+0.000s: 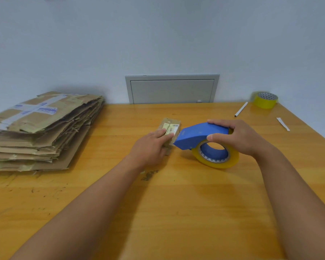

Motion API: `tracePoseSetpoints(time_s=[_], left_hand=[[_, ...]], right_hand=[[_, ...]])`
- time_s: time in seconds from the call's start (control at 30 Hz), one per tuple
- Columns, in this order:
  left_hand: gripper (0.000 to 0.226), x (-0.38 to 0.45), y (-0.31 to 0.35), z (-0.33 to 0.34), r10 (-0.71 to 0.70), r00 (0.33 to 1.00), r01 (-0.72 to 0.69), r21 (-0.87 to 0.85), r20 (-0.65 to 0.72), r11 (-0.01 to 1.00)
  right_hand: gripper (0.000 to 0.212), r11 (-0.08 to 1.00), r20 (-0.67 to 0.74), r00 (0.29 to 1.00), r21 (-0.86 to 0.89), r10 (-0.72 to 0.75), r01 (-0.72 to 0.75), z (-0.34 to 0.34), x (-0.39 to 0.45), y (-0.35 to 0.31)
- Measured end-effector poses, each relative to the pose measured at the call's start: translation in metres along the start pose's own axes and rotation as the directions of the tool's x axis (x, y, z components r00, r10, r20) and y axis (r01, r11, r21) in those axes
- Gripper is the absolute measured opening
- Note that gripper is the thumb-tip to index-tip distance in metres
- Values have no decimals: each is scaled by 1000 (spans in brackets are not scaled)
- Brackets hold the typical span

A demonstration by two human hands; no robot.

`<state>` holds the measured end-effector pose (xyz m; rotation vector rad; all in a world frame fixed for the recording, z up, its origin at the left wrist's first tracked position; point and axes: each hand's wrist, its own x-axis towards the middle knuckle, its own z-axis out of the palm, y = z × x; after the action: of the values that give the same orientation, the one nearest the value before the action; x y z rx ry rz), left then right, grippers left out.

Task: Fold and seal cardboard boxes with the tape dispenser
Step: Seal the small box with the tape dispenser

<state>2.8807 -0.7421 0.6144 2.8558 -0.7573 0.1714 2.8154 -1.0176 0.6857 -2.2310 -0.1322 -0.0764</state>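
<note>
Cardboard box (170,131), small and folded shut, lies at mid-table with its long axis running near to far. Flat fingers of the left hand (152,145) press down on its near top. Just right of it, the right hand (238,136) grips the blue tape dispenser (199,136), fingers curled over its top, its nose touching or nearly touching the box's right edge. A white barcode label (174,127) sits on the box; its print is too small to read. Flattened cartons (39,128) are stacked far left.
</note>
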Motion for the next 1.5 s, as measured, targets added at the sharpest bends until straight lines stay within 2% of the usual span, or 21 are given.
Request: tracePoseSetpoints(time_s=[0.27, 0.33, 0.43, 0.57, 0.7, 0.87, 1.0, 1.1, 1.2, 1.4, 1.5], left_hand=[[57, -1, 5, -1, -3, 1000, 3, -58, -2, 998], [57, -1, 4, -1, -9, 1000, 9, -77, -7, 997], [58, 0, 5, -3, -58, 998, 60, -115, 23, 991], [46, 2, 12, -7, -167, 986, 163, -259, 9, 952], [34, 15, 23, -5, -293, 955, 248, -409, -52, 878], [24, 22, 29, 9, -301, 932, 245, -260, -204, 934], [28, 16, 26, 13, -270, 913, 212, -208, -307, 955], [34, 8, 18, 12, -219, 929, 180, -156, -298, 971], [30, 6, 18, 12, -175, 940, 154, -92, -294, 984], [32, 4, 21, 11, -162, 950, 161, -24, -266, 987], [38, 5, 20, 6, -192, 959, 170, -118, -210, 978]], right_hand=[[45, 989, 67, 998, -146, 17, -7, 7, 19, -14], [45, 972, 103, 995, -236, 17, 8, 12, 24, -21], [47, 955, 110, 994, -295, 6, 27, 19, 19, -22], [46, 980, -10, 1000, -197, -7, 5, 20, 4, -13], [46, 1000, -146, 989, -10, 25, -27, 17, -12, 3], [50, 957, -409, 902, 289, 137, -14, 20, -29, 22], [45, 913, -518, 830, 407, 206, 27, 34, -14, 16], [51, 894, -544, 805, 447, 238, 38, 52, 5, 4], [57, 895, -556, 793, 444, 249, 30, 70, 20, -4], [63, 916, -604, 760, 400, 239, 30, 90, 25, -1], [63, 932, -604, 772, 360, 198, 43, 92, 21, 1]])
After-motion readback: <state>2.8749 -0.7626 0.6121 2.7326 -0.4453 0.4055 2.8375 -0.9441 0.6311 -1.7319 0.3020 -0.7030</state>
